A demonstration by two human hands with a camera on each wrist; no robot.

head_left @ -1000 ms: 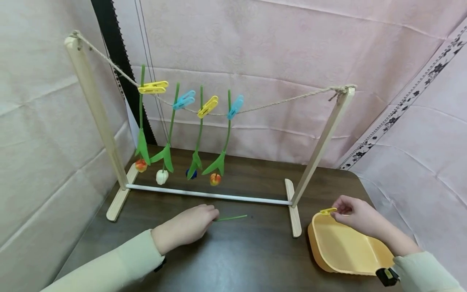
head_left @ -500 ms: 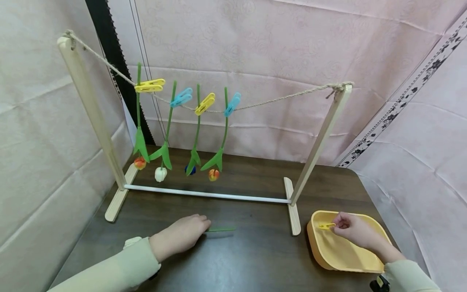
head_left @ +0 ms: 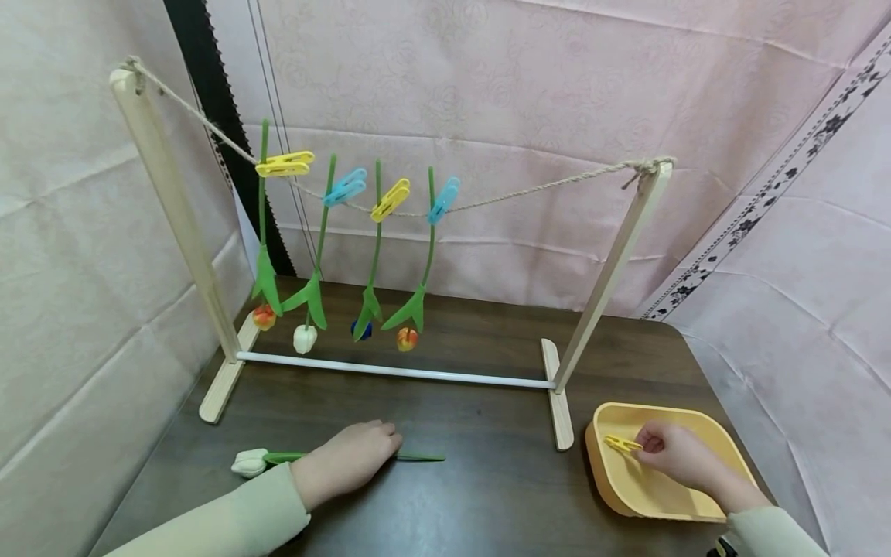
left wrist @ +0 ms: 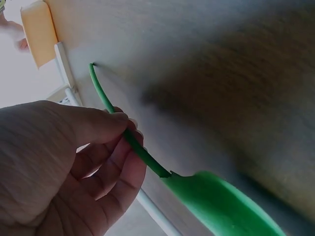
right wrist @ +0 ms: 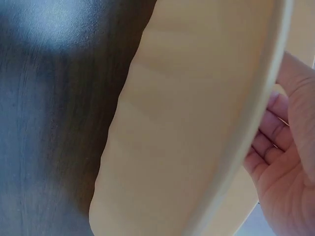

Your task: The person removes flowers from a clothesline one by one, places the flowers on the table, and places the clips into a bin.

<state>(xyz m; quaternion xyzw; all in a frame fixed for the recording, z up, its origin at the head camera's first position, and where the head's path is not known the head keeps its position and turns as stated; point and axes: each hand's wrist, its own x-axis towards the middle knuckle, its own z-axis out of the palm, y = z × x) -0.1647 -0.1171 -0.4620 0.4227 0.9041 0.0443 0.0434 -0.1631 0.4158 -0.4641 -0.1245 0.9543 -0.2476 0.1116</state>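
My left hand (head_left: 351, 458) pinches the green stem of a white artificial tulip (head_left: 249, 463) low over the table. In the left wrist view the stem (left wrist: 147, 158) lies between thumb and fingers, with the leaf to the lower right. Over at the right, my right hand (head_left: 681, 458) holds a yellow clothespin (head_left: 622, 444) by one end inside the yellow plastic tub (head_left: 604, 491). The tub's wall hides the fingertips and the clothespin in the right wrist view.
Behind my hands stands a wooden frame (head_left: 609, 278) with a rope (head_left: 536, 191) and a white bottom bar (head_left: 397, 372). Several tulips hang head down from the rope on yellow and blue clothespins (head_left: 443, 199). Pale cloth (head_left: 487, 93) covers the walls around the table.
My left hand has come nearer and slightly left with the stem, and the white tulip head now shows. My right hand has lowered the yellow clothespin from the tub's rim into the tub.
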